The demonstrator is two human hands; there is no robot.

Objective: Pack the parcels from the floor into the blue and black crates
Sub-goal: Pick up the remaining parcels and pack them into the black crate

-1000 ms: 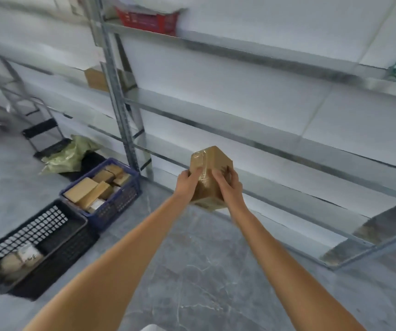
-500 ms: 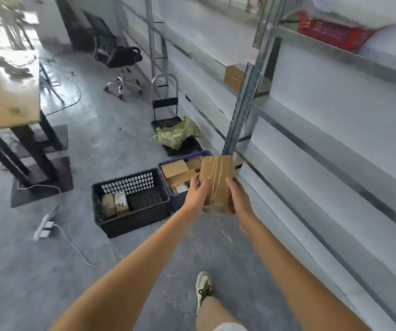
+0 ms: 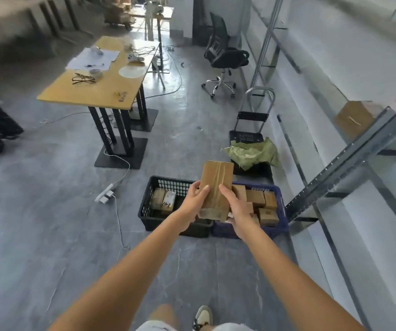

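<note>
Above crates, both hands' fingers clamped on parcel (image 3: pixel 216 187); parcel hides crate junction.

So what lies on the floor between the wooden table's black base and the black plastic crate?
In the head view, a white power strip with its white cable lies between the table base and the black crate; otherwise bare grey floor.

Head view, bright and evenly lit by daylight entering from the upper centre of the frame. Pale glare streaks the glossy grey floor (image 3: pixel 48 211) and the far end of the wooden surface (image 3: pixel 101 77). Wide-angle distortion bends the shelving uprights (image 3: pixel 335 173) at right. Upper left corner is smeared by motion blur; shadows are soft.
</note>
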